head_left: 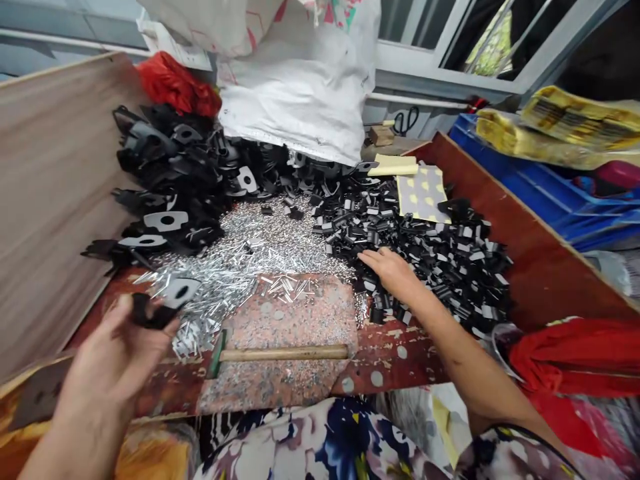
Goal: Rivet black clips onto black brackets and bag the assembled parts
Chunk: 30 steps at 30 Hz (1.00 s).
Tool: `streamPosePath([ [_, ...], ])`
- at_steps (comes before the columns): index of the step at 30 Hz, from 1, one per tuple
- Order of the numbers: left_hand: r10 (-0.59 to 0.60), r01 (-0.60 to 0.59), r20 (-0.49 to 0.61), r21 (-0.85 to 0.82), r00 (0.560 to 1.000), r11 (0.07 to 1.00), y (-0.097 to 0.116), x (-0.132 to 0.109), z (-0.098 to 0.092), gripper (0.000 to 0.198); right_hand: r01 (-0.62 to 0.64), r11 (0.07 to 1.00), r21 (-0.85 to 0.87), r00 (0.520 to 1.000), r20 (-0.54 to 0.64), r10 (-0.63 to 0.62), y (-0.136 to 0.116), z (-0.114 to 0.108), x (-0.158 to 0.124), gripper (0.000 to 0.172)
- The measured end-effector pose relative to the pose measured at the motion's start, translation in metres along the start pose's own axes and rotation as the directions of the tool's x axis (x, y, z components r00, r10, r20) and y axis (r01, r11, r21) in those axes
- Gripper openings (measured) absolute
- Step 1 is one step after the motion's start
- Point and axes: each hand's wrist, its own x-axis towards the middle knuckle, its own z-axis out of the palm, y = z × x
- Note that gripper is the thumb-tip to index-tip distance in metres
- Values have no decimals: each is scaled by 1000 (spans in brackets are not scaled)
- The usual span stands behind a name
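Observation:
In my left hand (120, 353), at the left front of the bench, is a black plastic part (165, 303) with a flat face and an oval hole. Thumb and fingers close around its lower end. Over on the right, my right hand (393, 270) reaches into a heap of small black clips (430, 267); whether its fingertips grip one I cannot make out. Between the hands lie many silvery metal pins (220, 293) and tiny metal bits (280, 227). A hammer (285, 353) with a wooden handle and green head rests on a speckled stone slab (295, 313).
Larger black parts (170, 167) are piled at the back left beside a wooden board (55, 173). A white sack (300, 87) stands behind. A patterned cloth (423, 193) lies on the clips. Blue crates (540, 180) and red fabric (585, 360) are on the right.

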Motion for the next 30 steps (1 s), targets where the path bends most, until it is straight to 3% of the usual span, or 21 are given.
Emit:
streamPosePath([
  [2,-234,235,21,-174,972,956,-13,-22,-10,22,32,993,-114,997,76,-24,5,-4,2,49],
  [4,-371,373,57,-247,927,894,-24,-43,-18,10,-25,984,-178,997,73,38,10,-8,1,39],
  [8,-405,408,60,-217,912,887,-39,-73,-25,27,-175,955,-239,984,-75,161,6,-12,-1,20],
  [11,-406,420,110,-176,907,891,-42,-83,-25,36,-227,955,-190,969,-144,201,-7,-7,-2,12],
  [15,-426,444,151,-110,892,889,-49,-89,-29,41,-291,956,-22,947,-151,285,-15,-2,-5,17],
  [17,-420,438,161,-97,893,894,-54,-91,-30,42,-319,941,113,905,-258,338,-21,-7,-6,24],
  [19,-378,396,204,-56,903,916,-58,-93,-26,39,-278,919,281,844,-386,374,-40,-14,-6,26],
  [21,-321,332,288,10,902,943,-61,-95,-15,35,-156,891,425,821,-446,357,-77,-20,-2,25],
  [24,-231,221,440,74,868,973,-61,-100,13,29,67,791,608,877,-414,244,-147,-18,8,24],
  [26,-159,157,531,50,832,986,-60,-102,31,26,128,725,676,902,-384,199,-185,-12,14,25],
  [30,-65,125,618,-54,784,991,-60,-103,48,21,133,678,723,914,-354,198,-219,0,17,30],
])
